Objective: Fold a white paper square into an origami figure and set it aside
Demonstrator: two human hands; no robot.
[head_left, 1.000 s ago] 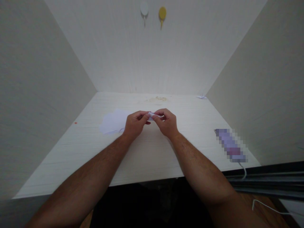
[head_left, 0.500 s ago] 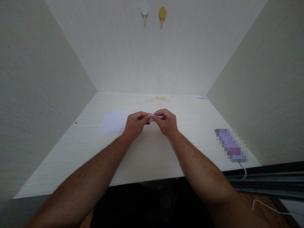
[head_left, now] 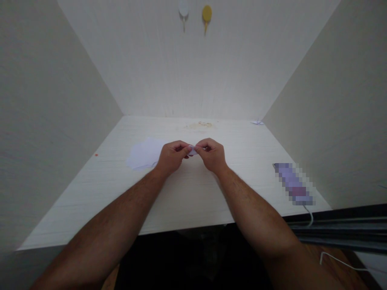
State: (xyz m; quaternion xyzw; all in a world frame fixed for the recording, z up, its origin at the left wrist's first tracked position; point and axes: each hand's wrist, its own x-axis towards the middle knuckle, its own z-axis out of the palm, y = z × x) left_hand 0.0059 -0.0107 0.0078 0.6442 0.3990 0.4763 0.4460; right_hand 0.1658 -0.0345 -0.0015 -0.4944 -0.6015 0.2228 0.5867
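My left hand [head_left: 171, 157] and my right hand [head_left: 212, 155] meet above the middle of the white table [head_left: 187, 193]. Both pinch a small folded piece of white paper [head_left: 192, 150] between thumbs and fingertips. Most of the paper is hidden by my fingers. A few flat white paper sheets [head_left: 145, 155] lie on the table just left of my left hand.
White walls close the table in on the left, back and right. A blurred phone-like object [head_left: 293, 183] with a white cable [head_left: 310, 215] lies at the right edge. A small paper scrap [head_left: 256, 122] sits in the back right corner. Two hooks [head_left: 195, 14] hang on the back wall.
My fingertips have shifted slightly on the small paper. Hands and arms stay in the same place.
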